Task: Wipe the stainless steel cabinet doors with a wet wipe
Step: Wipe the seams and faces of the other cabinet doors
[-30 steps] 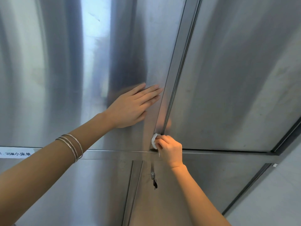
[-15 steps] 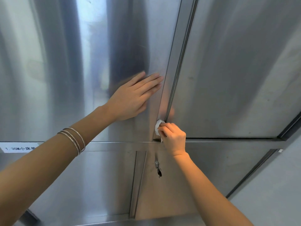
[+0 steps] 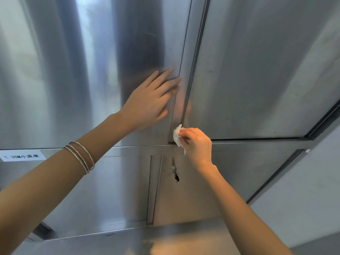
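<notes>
Little has shifted: left hand (image 3: 147, 105) stays spread flat on the upper left cabinet door (image 3: 88, 70) near its right edge; right hand (image 3: 198, 145) pinches the wet wipe (image 3: 177, 136) at that door's bottom right corner (keys (image 3: 176, 177) hang just below).

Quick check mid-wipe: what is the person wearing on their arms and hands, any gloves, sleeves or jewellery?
No gloves, and no sleeves anywhere in view. The left hand has thin silver-coloured bangles stacked at its wrist. The right hand shows nothing at the wrist, and I see no rings on either hand.
</notes>
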The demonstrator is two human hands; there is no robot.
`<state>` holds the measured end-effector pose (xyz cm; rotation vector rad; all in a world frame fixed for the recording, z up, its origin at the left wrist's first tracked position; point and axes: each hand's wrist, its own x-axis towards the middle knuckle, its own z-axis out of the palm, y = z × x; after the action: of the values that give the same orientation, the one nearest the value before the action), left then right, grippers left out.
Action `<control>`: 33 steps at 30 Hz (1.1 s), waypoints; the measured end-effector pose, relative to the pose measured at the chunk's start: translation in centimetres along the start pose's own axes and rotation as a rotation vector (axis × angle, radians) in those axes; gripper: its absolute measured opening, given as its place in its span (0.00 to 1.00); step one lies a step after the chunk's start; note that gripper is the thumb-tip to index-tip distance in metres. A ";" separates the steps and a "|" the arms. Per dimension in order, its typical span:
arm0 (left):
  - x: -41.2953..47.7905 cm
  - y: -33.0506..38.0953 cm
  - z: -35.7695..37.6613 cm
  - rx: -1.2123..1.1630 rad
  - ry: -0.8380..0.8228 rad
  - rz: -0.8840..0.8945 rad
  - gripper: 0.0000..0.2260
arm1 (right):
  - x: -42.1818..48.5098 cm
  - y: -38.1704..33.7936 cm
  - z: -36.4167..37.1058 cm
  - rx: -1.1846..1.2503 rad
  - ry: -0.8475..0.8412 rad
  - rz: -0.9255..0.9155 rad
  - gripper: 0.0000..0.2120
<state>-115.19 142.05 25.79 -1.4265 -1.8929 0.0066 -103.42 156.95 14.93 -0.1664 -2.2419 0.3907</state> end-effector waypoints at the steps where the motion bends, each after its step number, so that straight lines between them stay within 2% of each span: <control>1: 0.0 0.5 0.0 -0.020 -0.008 -0.010 0.24 | 0.1 0.0 -0.7 0.019 0.061 0.001 0.05; 5: 0.1 3.4 0.5 -0.083 -0.068 -0.055 0.24 | 0.1 0.8 -4.1 0.015 0.194 -0.004 0.03; 12: 5.0 10.2 -0.1 -0.133 -0.088 0.018 0.28 | -1.6 5.2 -12.7 -0.026 0.250 0.020 0.03; 16: 10.3 15.4 -1.3 -0.155 -0.046 0.070 0.28 | -1.1 9.2 -19.4 -0.122 0.298 0.003 0.03; 19: 14.6 19.2 -2.2 -0.185 -0.006 0.071 0.27 | -0.7 12.6 -24.7 -0.133 0.367 0.025 0.03; 23: 19.8 23.7 -3.2 -0.208 0.056 0.055 0.26 | -0.4 16.1 -30.3 -0.219 0.377 0.008 0.04; 28: 25.0 27.4 -3.7 -0.244 0.124 0.063 0.26 | 0.5 19.7 -35.2 -0.284 0.389 0.021 0.04; 33: 29.7 28.4 -2.9 -0.246 0.157 0.074 0.26 | 2.5 22.7 -37.4 -0.247 0.416 0.030 0.04</control>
<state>-92.97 176.16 32.27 -1.6100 -1.7573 -0.3038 -76.63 187.29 31.79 -0.3753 -1.8699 0.0805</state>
